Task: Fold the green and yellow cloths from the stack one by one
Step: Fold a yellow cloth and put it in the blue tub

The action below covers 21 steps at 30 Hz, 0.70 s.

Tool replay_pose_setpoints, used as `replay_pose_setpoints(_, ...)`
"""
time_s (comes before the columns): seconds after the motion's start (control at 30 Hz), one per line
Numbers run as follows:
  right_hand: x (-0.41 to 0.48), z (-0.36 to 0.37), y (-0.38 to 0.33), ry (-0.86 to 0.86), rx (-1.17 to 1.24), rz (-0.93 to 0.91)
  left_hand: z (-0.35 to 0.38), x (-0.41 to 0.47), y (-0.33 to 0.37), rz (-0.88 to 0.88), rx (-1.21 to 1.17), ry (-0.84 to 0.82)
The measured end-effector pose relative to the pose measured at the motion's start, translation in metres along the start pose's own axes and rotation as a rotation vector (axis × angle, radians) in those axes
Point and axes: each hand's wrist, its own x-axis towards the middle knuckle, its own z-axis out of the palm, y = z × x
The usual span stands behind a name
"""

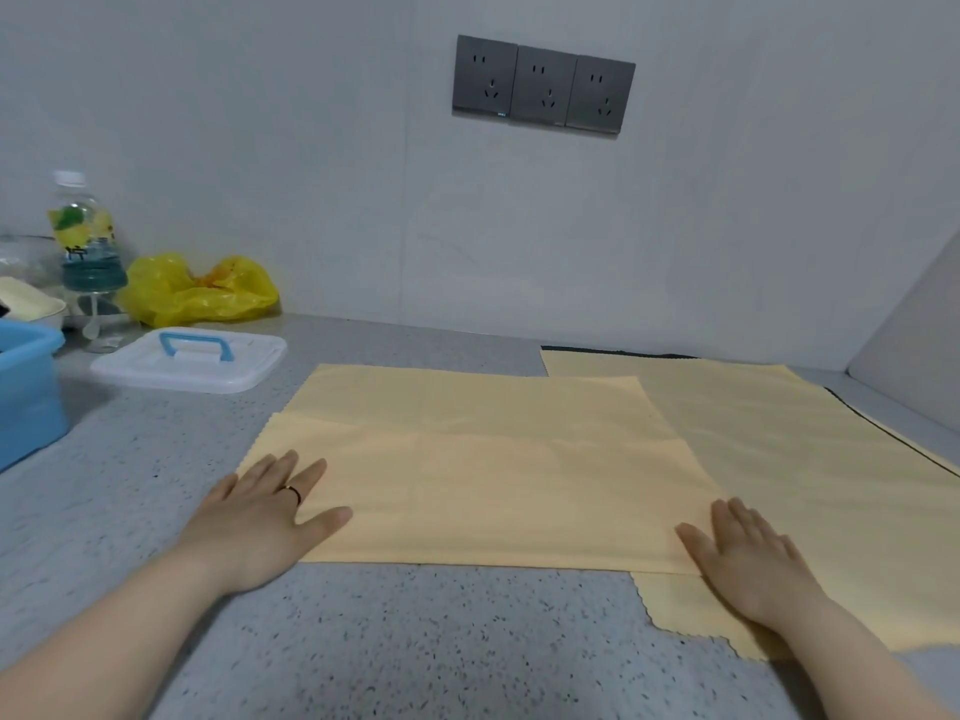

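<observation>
A yellow cloth (483, 459) lies on the grey speckled counter (415, 641), its near part folded up over itself so the fold runs along the front edge. My left hand (265, 511) rests flat on the cloth's near left corner, fingers straight and spread. My right hand (743, 553) presses flat on the near right corner. To the right lies the stack of cloths (831, 459), a yellow one on top with a dark edge of another showing beneath it at the back and right.
At the far left stand a blue plastic tub (26, 387), a white lid with a blue handle (192, 356), a crumpled yellow plastic bag (197, 291) and a drink bottle (85, 236). Grey wall sockets (543, 85) are above. A wall closes the right side.
</observation>
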Motion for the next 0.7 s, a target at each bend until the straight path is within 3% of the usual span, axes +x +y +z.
replay_pose_setpoints(0.27, 0.010, -0.010, 0.002, -0.003, -0.085, 0.052, -0.006, -0.003, 0.005, 0.012, 0.001, -0.002)
replay_pose_setpoints(0.37, 0.016, -0.027, -0.015, 0.102, -0.097, 0.034, -0.014, 0.001, 0.020, 0.084, -0.032, 0.082)
replay_pose_setpoints(0.57, 0.045, -0.041, -0.084, 0.170, -0.117, -0.324, -0.018, 0.027, 0.076, 0.274, -0.081, 0.095)
replay_pose_setpoints(0.7, 0.072, -0.045, -0.125, 0.181, -0.068, -0.413, -0.006, 0.038, 0.084, 0.274, -0.083, 0.083)
